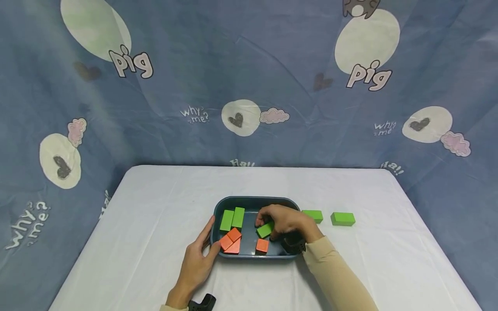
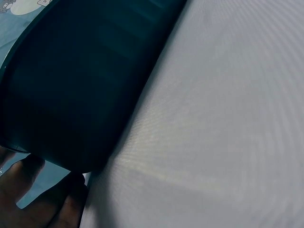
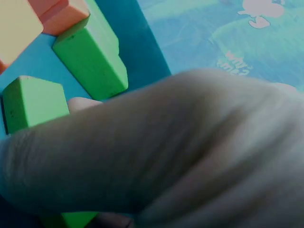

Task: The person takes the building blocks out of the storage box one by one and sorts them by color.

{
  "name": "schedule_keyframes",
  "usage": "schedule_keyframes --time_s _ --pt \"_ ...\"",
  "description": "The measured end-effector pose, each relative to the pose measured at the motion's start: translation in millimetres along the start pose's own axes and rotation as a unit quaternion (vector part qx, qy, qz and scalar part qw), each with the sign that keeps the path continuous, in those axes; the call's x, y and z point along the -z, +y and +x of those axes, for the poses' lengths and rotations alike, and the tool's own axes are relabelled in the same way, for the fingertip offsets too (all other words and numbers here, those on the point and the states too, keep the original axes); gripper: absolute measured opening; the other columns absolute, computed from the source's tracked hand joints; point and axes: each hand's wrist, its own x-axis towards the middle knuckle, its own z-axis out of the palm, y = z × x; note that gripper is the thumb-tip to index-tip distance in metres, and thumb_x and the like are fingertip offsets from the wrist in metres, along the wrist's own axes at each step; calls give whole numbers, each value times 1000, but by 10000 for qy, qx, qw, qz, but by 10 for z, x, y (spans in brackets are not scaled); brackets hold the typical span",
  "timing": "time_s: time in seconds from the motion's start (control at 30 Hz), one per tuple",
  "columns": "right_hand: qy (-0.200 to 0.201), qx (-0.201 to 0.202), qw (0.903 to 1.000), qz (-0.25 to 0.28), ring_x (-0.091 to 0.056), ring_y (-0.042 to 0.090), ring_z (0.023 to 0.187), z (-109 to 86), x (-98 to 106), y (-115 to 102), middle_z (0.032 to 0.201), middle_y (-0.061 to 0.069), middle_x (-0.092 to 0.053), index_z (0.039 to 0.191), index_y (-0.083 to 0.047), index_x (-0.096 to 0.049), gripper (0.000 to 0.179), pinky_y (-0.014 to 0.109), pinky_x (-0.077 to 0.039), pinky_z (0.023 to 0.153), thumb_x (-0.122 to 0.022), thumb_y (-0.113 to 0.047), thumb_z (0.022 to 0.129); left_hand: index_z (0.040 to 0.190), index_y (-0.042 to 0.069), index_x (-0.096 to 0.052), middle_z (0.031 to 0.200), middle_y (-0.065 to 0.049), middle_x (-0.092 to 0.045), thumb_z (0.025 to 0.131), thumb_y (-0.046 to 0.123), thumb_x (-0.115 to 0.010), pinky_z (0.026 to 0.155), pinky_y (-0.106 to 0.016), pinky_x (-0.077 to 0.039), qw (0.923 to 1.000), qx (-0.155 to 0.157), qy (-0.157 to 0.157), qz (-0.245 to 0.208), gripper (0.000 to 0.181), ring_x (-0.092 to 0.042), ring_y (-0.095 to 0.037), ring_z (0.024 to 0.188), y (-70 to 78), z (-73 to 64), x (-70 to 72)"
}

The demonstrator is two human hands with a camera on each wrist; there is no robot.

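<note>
The right hand's thumb and fingertips pinch a green rectangular block by opposite sides, inside the right half of a dark teal, round-cornered tray. The block looks stiff and should be light; its flat faces are probably smooth, so a grip across two parallel sides, as here, suits it best. Just nearer lies a single orange block. The left hand has its thumb spread from its fingers, touching the tray's left end; the tray, seemingly rigid, is best held by its wall. At the tray's left, two upright-looking green blocks lie beyond an orange cluster. Right of the tray, two more green blocks rest on the white-covered table.
</note>
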Motion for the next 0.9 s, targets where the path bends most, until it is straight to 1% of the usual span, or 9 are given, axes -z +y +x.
schedule_keyframes --time_s 0.13,0.23,0.4,0.57,0.77,0.9 --pt "135 -87 9984 -535 -58 9 89 26 -24 -4 94 -10 -65 100 -15 -72 53 25 -53 83 -82 19 61 158 17 -41 155 -7 -47 100 21 -68 104 -8 -36 10000 0 -7 28 64 -53 -26 134 -19 -9 10" --pt "215 -134 9971 -717 -57 8 86 32 -34 -5 91 -11 -64 97 -16 -72 50 24 -53 79 -82 18 62 158 18 -42 155 -5 -47 100 22 -69 105 -10 -37 10000 46 -1 31 64 -53 -25 134 -24 -8 11" --pt "334 -153 9960 -819 -57 9 83 28 -27 -27 90 -11 -64 95 -17 -72 48 24 -53 75 -83 16 63 157 17 -42 154 -6 -47 99 20 -69 104 -8 -37 10000 -1 22 -61 64 -54 -25 133 -18 5 22" --pt "391 -22 9956 -856 -58 9 83 20 -22 -38 91 -11 -65 96 -17 -73 45 24 -53 75 -85 13 65 157 15 -43 154 -7 -47 99 18 -69 103 -7 -37 9998 -81 38 -174 63 -53 -25 134 4 8 35" --pt "499 207 9955 -777 -60 6 84 -5 2 -33 93 -12 -67 99 -15 -75 42 24 -55 78 -86 10 67 157 16 -43 154 -6 -47 100 16 -68 104 -11 -39 9998 -102 46 -179 63 -53 -25 134 -11 2 6" --pt "617 315 9949 -735 -60 6 85 -33 45 -72 94 -13 -67 100 -15 -75 43 26 -55 81 -86 9 67 157 16 -43 153 -6 -48 99 16 -69 104 -12 -39 9998 -129 93 -149 63 -52 -24 135 -19 -11 -10"
